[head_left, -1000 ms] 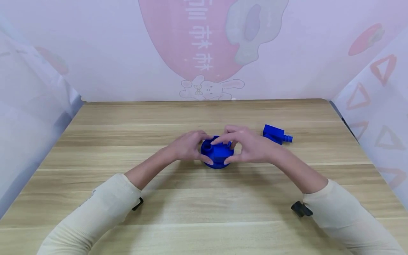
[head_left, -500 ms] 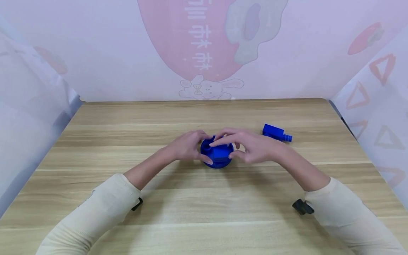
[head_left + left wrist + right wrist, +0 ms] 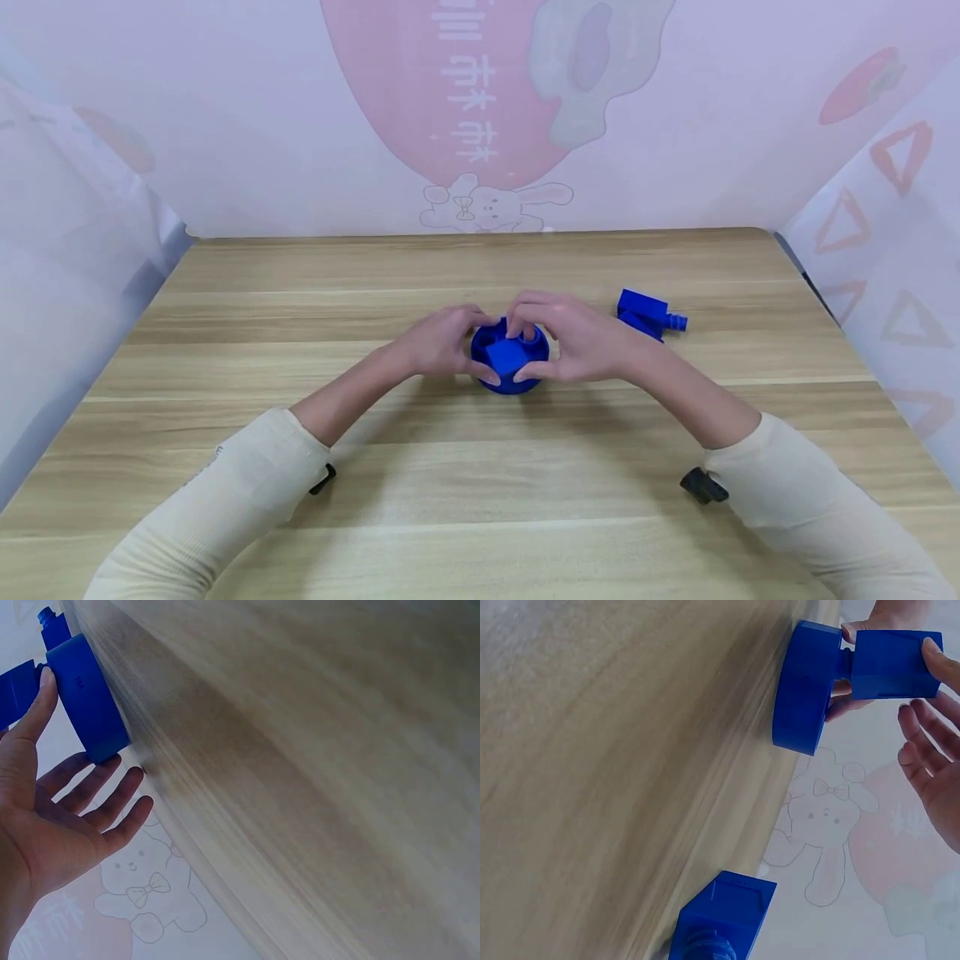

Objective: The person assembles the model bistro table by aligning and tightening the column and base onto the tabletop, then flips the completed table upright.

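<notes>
A shallow round blue base (image 3: 512, 387) sits at the middle of the table. From its centre a blue rectangular block (image 3: 892, 666) stands up on a narrow stem. My left hand (image 3: 442, 342) holds the base at its left side, thumb in front and fingers behind; in the left wrist view, the thumb reaches over the rim (image 3: 90, 697) and the other fingers spread below. My right hand (image 3: 581, 337) pinches the block's upper end between thumb and fingers, as the right wrist view shows. Part of the base's inside is hidden by the right fingers.
Right of the hands, another blue piece (image 3: 641, 310) lies on the wooden table (image 3: 480, 492), angular with a ribbed spout at one end. A pale printed curtain (image 3: 262, 117) rises behind the table's far edge.
My right thumb and fingers have opened away from the block and closed on it again. The block has turned relative to the base. My left hand has stayed at the base.
</notes>
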`<state>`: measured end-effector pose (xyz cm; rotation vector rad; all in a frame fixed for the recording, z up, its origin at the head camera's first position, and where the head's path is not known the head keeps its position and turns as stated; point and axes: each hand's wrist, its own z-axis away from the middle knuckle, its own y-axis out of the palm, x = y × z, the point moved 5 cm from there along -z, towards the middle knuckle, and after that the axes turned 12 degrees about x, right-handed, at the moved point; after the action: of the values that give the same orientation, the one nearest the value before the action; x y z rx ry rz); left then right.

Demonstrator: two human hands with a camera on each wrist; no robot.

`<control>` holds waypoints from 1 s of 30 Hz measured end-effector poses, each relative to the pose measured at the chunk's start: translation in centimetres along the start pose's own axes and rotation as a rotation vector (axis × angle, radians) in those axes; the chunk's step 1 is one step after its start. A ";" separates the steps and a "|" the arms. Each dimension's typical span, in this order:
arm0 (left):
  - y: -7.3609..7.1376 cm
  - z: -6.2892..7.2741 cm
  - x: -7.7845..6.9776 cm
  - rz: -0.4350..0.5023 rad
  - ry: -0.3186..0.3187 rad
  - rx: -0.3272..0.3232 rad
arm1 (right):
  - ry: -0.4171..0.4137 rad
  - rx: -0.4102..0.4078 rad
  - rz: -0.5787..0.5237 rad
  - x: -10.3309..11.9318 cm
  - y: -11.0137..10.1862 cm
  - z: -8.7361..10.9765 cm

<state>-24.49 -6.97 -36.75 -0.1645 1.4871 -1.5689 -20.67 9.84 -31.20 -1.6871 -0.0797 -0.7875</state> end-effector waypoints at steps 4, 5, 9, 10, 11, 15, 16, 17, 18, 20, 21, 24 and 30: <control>0.0 0.0 0.0 0.015 0.007 0.000 | -0.003 0.035 -0.029 0.0 0.1 0.1; 0.0 0.0 0.0 0.020 0.009 0.002 | -0.009 0.059 -0.042 0.0 0.2 0.1; 0.1 -0.1 0.0 0.048 0.008 0.014 | -0.039 0.170 -0.098 0.3 0.4 0.3; 0.1 -0.1 0.0 0.051 0.007 0.016 | -0.044 0.194 -0.104 0.4 0.4 0.3; 0.0 -0.1 0.0 0.051 0.006 0.016 | -0.047 0.211 -0.111 0.5 0.4 0.2; 0.0 0.0 -0.1 0.045 0.010 0.013 | -0.039 0.244 -0.130 0.5 0.3 0.0; 0.0 0.0 -0.2 0.040 0.011 0.012 | -0.031 0.247 -0.135 0.5 0.3 0.0; 0.0 0.0 -0.2 0.038 0.012 0.011 | -0.020 0.246 -0.136 0.5 0.2 -0.1; 0.0 0.0 -0.2 0.037 0.015 0.011 | -0.008 0.241 -0.137 0.4 0.1 -0.2; 0.0 0.0 -0.2 0.033 0.016 0.010 | 0.022 0.222 -0.121 0.2 0.0 -0.4; 0.0 0.0 -0.2 0.034 0.015 0.011 | 0.039 0.206 -0.108 0.1 -0.1 -0.5; 0.0 0.0 -0.2 0.035 0.014 0.010 | 0.088 0.139 -0.047 -0.1 -0.5 -0.7; -0.1 0.0 -0.2 0.008 0.018 -0.006 | 0.154 0.024 0.039 -0.6 -0.7 -1.0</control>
<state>-24.41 -6.86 -36.52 -0.1483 1.5048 -1.5638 -21.93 9.39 -30.88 -1.5956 0.0502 -0.8816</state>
